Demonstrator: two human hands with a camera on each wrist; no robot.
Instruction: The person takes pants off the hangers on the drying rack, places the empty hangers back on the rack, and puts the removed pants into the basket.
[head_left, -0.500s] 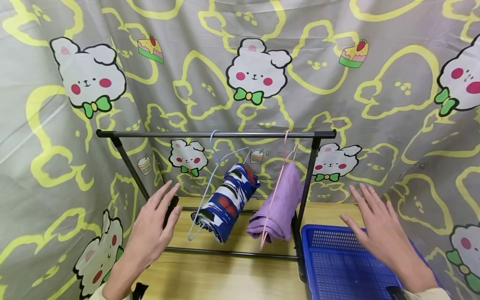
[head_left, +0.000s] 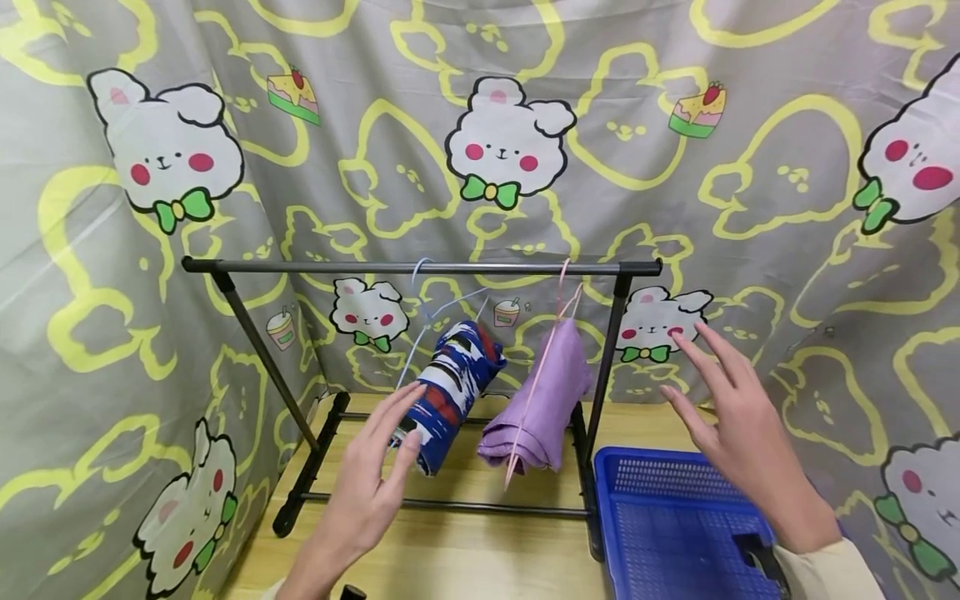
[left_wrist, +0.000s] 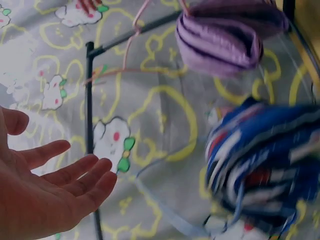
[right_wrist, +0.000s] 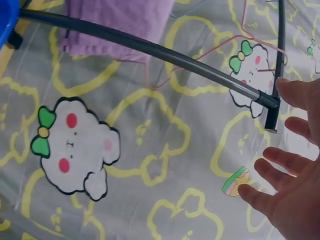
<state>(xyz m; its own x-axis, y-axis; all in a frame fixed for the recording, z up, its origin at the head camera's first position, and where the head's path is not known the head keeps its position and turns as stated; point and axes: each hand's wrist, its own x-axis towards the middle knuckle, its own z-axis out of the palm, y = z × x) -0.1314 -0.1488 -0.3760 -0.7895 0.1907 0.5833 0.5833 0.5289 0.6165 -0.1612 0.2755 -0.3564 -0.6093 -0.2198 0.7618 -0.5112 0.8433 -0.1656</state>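
A black clothes rack [head_left: 315, 267] carries two hangers on its top bar. From the pale blue hanger [head_left: 414, 350] hangs a folded blue, white and red patterned cloth [head_left: 457, 375], turned at an angle. A folded purple cloth [head_left: 551, 392] hangs on the pink hanger [head_left: 562, 279] to its right. My left hand [head_left: 367, 483], fingers extended and holding nothing, overlaps the lower left of the patterned cloth in the head view; the left wrist view shows a gap between them. My right hand [head_left: 738, 425] is raised with fingers spread, right of the rack, holding nothing.
A blue plastic basket [head_left: 609, 517] stands on the wooden table [head_left: 450, 550], right of the rack and below my right hand. Grey curtain [head_left: 645, 208] with yellow outlines and white rabbits encloses the back and sides.
My left hand has moved right, from beside the rack's left leg to in front of the patterned cloth. My right hand has risen slightly. The view has shifted a little.
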